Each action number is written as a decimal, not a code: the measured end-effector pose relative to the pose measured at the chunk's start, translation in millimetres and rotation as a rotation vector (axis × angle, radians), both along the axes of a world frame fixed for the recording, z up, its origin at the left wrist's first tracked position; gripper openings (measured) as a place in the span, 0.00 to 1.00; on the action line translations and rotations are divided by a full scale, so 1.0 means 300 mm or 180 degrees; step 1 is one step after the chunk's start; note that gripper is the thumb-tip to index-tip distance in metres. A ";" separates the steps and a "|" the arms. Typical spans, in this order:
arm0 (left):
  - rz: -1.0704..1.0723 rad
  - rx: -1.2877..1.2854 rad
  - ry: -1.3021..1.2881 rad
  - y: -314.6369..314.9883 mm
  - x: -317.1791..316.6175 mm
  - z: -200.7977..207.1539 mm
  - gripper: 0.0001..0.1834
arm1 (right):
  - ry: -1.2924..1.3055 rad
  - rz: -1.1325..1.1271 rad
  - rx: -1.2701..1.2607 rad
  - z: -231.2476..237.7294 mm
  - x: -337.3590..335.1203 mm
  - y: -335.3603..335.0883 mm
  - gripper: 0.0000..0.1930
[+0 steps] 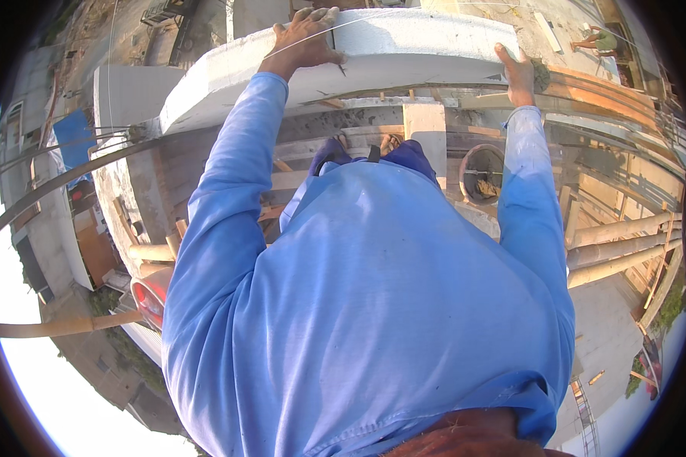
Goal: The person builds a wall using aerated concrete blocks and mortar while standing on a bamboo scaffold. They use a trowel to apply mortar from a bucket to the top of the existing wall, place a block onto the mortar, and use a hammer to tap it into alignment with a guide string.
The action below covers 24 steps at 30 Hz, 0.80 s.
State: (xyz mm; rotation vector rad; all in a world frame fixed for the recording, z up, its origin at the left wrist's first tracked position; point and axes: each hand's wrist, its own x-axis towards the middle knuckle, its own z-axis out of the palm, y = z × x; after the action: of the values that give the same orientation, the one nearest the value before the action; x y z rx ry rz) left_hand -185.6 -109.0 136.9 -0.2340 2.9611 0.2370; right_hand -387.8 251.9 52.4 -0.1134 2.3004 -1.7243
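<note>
Two long white lightweight concrete blocks lie end to end along the top of a wall: a left block (213, 78) and a right block (427, 34). My left hand (306, 39) rests near their joint, fingers spread over the top and thumb stretched along the near side. At the far end of the right block, my right hand (517, 72) grips the end, its thumb against the near face; its other fingers are partly hidden. A thin string (373, 14) runs over the blocks, close to my left hand.
Below me are planks and a pale upright post (424, 141). A round bucket (482, 175) with residue stands by my right arm. Bamboo poles (617, 247) cross at the right. A red-and-white container (149, 297) sits left. Another person (598, 39) works at the upper right.
</note>
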 end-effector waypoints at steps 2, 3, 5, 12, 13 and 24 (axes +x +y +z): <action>-0.0090 0.0122 -0.0215 0.004 -0.016 0.013 0.61 | 0.0032 -0.0026 -0.0111 0.015 0.017 -0.005 0.36; -0.0062 0.0124 -0.0343 -0.001 -0.026 0.005 0.62 | 0.0066 -0.0029 -0.0135 0.022 0.023 -0.010 0.35; -0.0048 0.0078 -0.0253 0.004 -0.030 0.001 0.57 | 0.0132 -0.0055 -0.0178 0.032 0.031 -0.013 0.33; 0.0282 -0.0002 -0.0190 0.005 -0.015 -0.049 0.56 | -0.0095 -0.0092 -0.0234 0.033 0.036 -0.015 0.34; 0.0273 0.0025 -0.0171 0.003 -0.015 -0.053 0.56 | -0.0090 -0.0097 -0.0244 0.035 0.037 -0.017 0.34; 0.0242 0.0079 -0.0444 0.014 -0.030 -0.023 0.57 | 0.0054 -0.0167 0.0202 0.071 0.059 -0.018 0.33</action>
State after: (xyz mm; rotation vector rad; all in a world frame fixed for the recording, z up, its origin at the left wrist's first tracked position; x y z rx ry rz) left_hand -194.5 -104.9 130.0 -0.3459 2.8127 0.2559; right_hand -370.0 246.5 73.8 -0.0560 2.3882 -1.6792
